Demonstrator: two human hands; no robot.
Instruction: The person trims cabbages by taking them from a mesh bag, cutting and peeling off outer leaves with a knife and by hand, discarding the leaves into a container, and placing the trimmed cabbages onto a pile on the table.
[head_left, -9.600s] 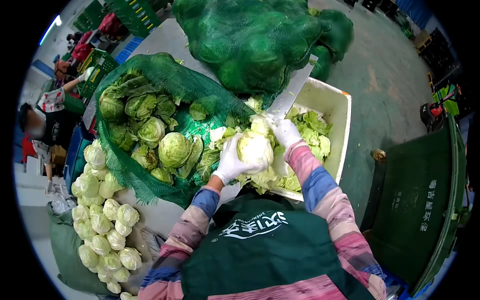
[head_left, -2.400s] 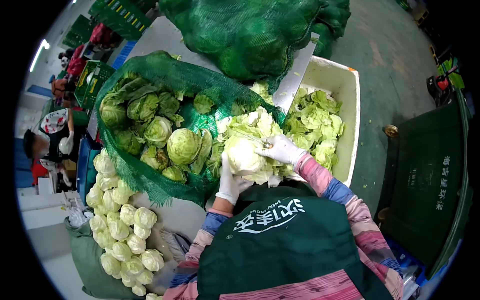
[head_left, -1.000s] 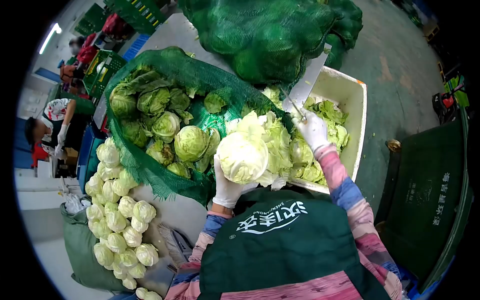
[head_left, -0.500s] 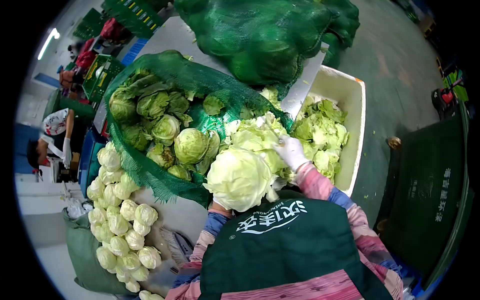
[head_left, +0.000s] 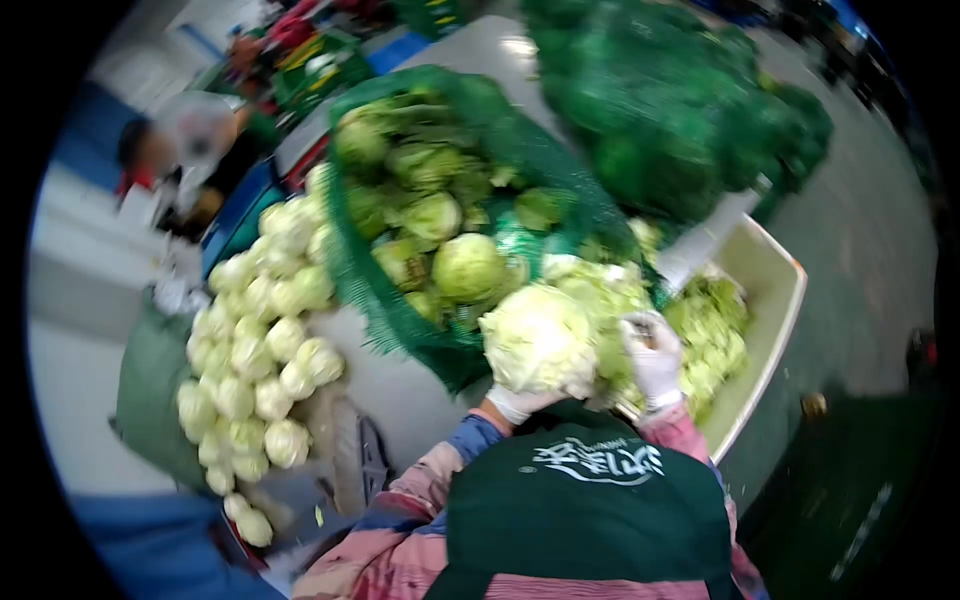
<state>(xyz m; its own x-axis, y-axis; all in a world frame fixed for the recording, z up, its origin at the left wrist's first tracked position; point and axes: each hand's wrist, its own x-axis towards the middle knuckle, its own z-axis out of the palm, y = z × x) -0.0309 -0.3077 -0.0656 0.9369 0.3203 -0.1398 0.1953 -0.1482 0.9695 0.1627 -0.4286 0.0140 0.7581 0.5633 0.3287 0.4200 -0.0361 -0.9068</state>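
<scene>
My left hand (head_left: 522,400), in a white glove, is wrapped under a pale, trimmed cabbage (head_left: 538,338) and holds it in front of my apron. To its right, my gloved right hand (head_left: 652,362) is closed around a small object, probably the knife seen earlier; its blade is blurred. Loose leaves (head_left: 605,290) lie just behind the cabbage. An open green net bag (head_left: 385,310) with several untrimmed cabbages (head_left: 468,267) spreads beyond my left hand. Beside my right hand, a white foam box (head_left: 772,300) contains stripped leaves (head_left: 712,340).
Several trimmed cabbages (head_left: 255,350) are piled at the left, near a green sack (head_left: 160,400). A full green net bag (head_left: 660,110) lies at the back. Another person (head_left: 160,150) stands at the upper left. A dark green bin (head_left: 850,480) is at the right.
The view has swung left, so the scene sits further right and is blurred. My right hand has drawn back from the leaves behind the cabbage, which stays in my left hand.
</scene>
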